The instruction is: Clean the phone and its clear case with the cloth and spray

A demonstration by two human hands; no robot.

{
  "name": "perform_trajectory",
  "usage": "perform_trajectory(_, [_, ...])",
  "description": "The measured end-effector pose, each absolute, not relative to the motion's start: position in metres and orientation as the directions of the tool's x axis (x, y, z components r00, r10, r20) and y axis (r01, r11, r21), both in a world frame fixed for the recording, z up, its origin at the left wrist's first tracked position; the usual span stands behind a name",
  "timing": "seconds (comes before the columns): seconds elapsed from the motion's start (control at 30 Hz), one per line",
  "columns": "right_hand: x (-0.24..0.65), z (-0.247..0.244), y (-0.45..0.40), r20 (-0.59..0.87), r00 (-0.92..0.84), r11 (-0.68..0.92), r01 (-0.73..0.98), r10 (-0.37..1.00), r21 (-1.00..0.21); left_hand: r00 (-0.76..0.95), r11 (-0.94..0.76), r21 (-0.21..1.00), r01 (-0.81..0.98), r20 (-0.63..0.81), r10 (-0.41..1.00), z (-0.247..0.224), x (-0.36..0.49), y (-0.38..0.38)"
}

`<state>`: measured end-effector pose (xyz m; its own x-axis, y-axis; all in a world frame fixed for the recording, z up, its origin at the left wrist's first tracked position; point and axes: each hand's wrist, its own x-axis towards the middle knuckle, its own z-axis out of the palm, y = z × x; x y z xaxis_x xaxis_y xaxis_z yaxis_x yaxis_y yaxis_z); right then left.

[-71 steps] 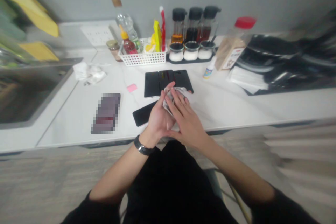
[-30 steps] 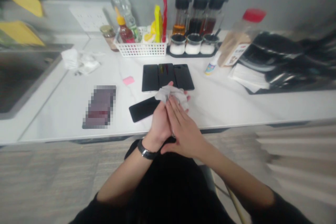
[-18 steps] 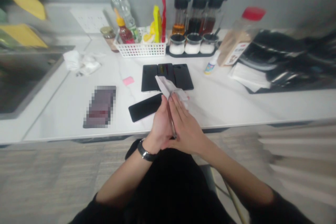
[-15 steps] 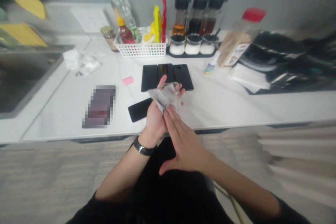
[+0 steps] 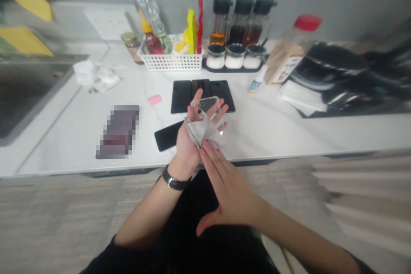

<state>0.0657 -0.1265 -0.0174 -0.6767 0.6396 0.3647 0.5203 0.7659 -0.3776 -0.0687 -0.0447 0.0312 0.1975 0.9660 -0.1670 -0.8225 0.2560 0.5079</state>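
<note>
My left hand (image 5: 189, 143) is palm up over the counter's front edge, its fingers spread behind a clear phone case (image 5: 221, 113) that it supports. A crumpled white tissue (image 5: 203, 130) covers the near part of the case. My right hand (image 5: 224, 180) presses the tissue against the case with straight fingers, its thumb held apart. Behind my left wrist lies a dark phone (image 5: 168, 136), partly hidden by that hand. Several dark-screened devices (image 5: 181, 96) lie side by side just beyond my fingers.
A blurred-out flat item (image 5: 118, 132) and a pink slip (image 5: 155, 100) lie left on the counter. Crumpled tissues (image 5: 96, 76) sit by the sink (image 5: 35, 94). Along the wall stand a white basket (image 5: 171, 62), seasoning jars (image 5: 236, 56), a small bottle (image 5: 257, 80) and a red-capped jar (image 5: 290, 53).
My right hand and the tissue have slid down towards me, uncovering the far part of the clear case. My left hand stays nearly in place.
</note>
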Motion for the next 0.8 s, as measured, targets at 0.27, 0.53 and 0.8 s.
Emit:
perform_trajectory(0.27, [0.081,-0.019,-0.098,0.347,-0.569,0.666,0.630,0.746,-0.400,0.371,0.514,0.244,-0.822,-0.456,0.809,0.017,-0.043,-0.064])
perform_trajectory(0.53, [0.076,-0.026,-0.122,0.334,-0.638,0.711,0.532,0.694,-0.461,0.175,0.239,0.506,-0.829,-0.170,0.970,0.031,-0.077,-0.043])
perform_trajectory(0.8, [0.067,-0.027,-0.099,0.389,-0.564,0.683,0.558,0.729,-0.471,0.240,0.406,0.390,-0.826,-0.407,0.881,0.024,-0.055,-0.051])
